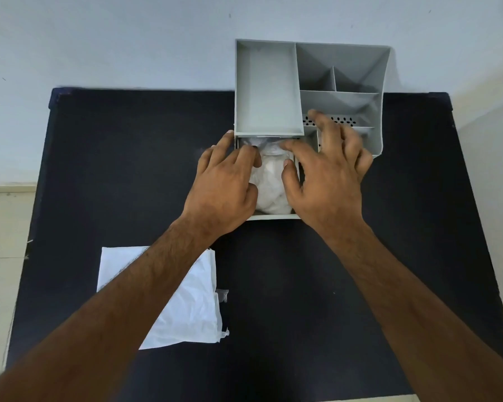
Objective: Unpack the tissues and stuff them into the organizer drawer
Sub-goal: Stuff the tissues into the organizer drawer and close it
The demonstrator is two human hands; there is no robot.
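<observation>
A grey organizer [267,88] with several compartments stands at the far edge of the black table. Its drawer [273,217] is pulled out toward me and holds crumpled white tissues [270,187]. My left hand [224,187] rests on the left side of the drawer, fingers pressing down on the tissues. My right hand [325,175] covers the drawer's right side, its thumb and forefinger on the tissues, the other fingers spread over the organizer's front compartments. A flat white tissue wrapper [192,303] lies near the front left, partly hidden under my left forearm.
The black table [114,169] stands against a pale wall [128,39]. A small scrap of clear plastic [222,295] lies beside the white wrapper. Pale floor tiles show at the left.
</observation>
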